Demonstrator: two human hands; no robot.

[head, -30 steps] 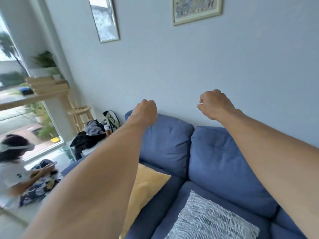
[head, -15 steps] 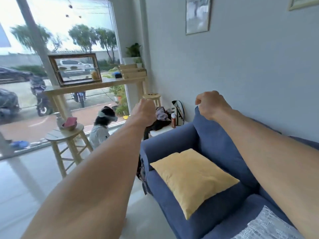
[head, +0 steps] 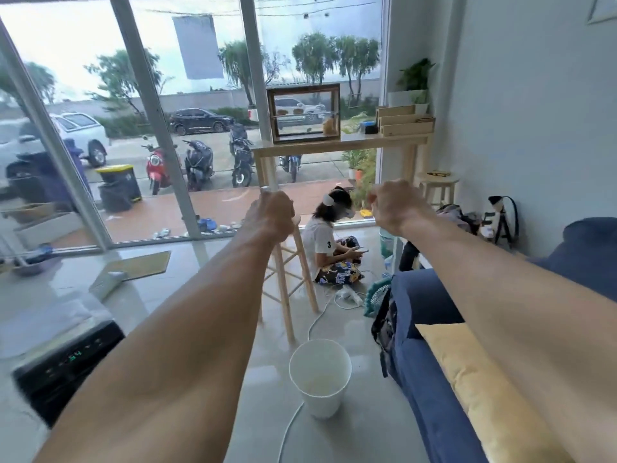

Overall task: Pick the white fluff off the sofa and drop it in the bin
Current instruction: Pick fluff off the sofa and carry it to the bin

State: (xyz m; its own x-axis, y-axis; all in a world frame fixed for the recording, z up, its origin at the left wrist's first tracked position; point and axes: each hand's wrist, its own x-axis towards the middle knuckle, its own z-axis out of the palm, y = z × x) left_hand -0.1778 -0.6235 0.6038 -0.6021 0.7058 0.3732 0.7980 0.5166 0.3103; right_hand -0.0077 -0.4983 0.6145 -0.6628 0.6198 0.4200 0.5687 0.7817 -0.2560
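Both my arms reach forward at chest height with the fingers curled into fists. My left hand (head: 272,213) is closed and nothing shows in it. My right hand (head: 392,205) is closed too, knuckles toward me, so the white fluff is hidden inside the fist. The white bin (head: 320,392) stands upright on the floor below and between my forearms, with a pale layer at its bottom. The blue sofa (head: 420,332) fills the lower right, its arm toward the bin, with a yellow cushion (head: 467,375) on the seat.
A wooden stool (head: 290,279) stands just behind the bin, and a white cable (head: 293,426) runs past it. A person (head: 330,242) sits on the floor near the window. A black appliance (head: 66,362) is at lower left, a bag (head: 384,325) hangs on the sofa arm.
My view has swung left from the sofa back and wall to the window and floor, bringing the bin into sight. Both fists have stayed closed and raised.
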